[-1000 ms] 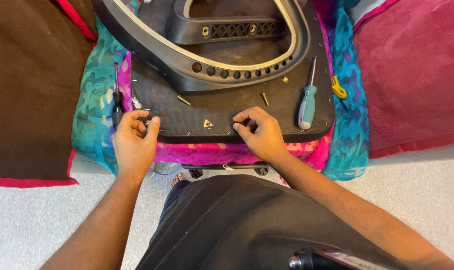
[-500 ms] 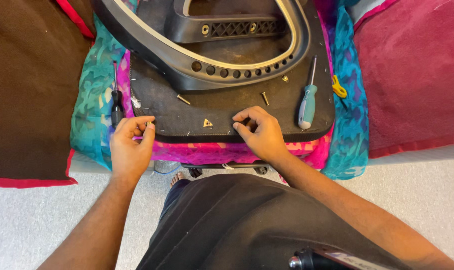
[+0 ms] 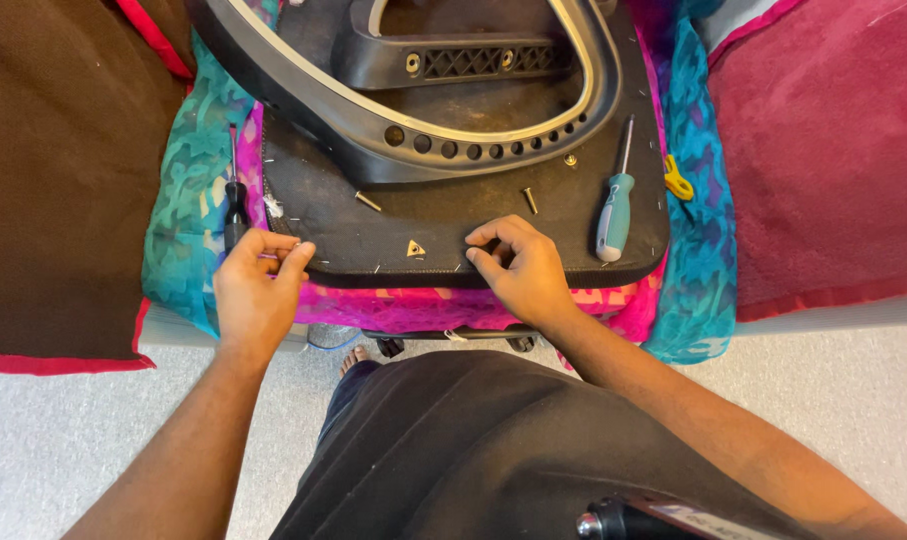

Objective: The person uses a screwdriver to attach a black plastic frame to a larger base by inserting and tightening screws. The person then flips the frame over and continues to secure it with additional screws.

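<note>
Left hand (image 3: 256,295) has slid a little left off the flat black fabric-covered seat board (image 3: 443,225), fingers pinched on its near-left corner edge | right hand (image 3: 521,268) stayed, fingertips pressing the near edge | board lies on bright cloth, long side left-to-right | teal-handled screwdriver (image 3: 613,200) points away.

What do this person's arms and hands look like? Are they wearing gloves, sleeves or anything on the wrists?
Both arms are bare from the bottom edge of the picture to the fingertips: no sleeves show. The left hand and right hand wear no gloves, and no rings, watch or wristband can be seen. Fingernails look short and unpainted. Lower down, the person wears a dark garment.
</note>
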